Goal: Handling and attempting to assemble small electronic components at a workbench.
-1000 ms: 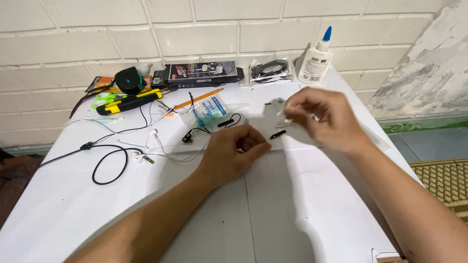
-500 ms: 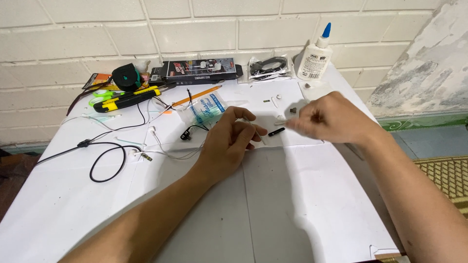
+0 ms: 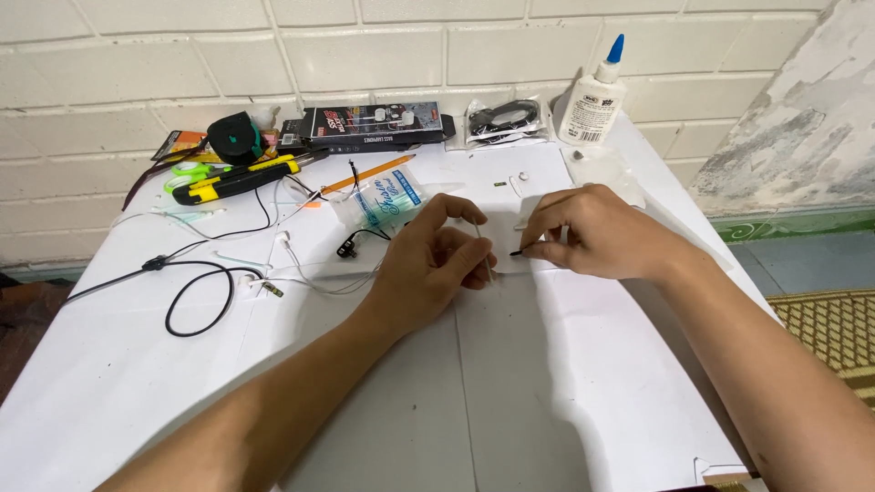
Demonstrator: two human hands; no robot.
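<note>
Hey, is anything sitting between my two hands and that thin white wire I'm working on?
Nothing visible is. The left hand already pinches the thin white wire between its fingertips, and the right hand meets it with a small dark tip. The clear plastic packet lies behind, out of the way.

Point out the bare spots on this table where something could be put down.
Bare: the near table between the forearms, and the near-left corner below the black cable. Crowded: the back edge by the wall, with cutter, black box, glue bottle, and around the left hand and right hand.
</note>
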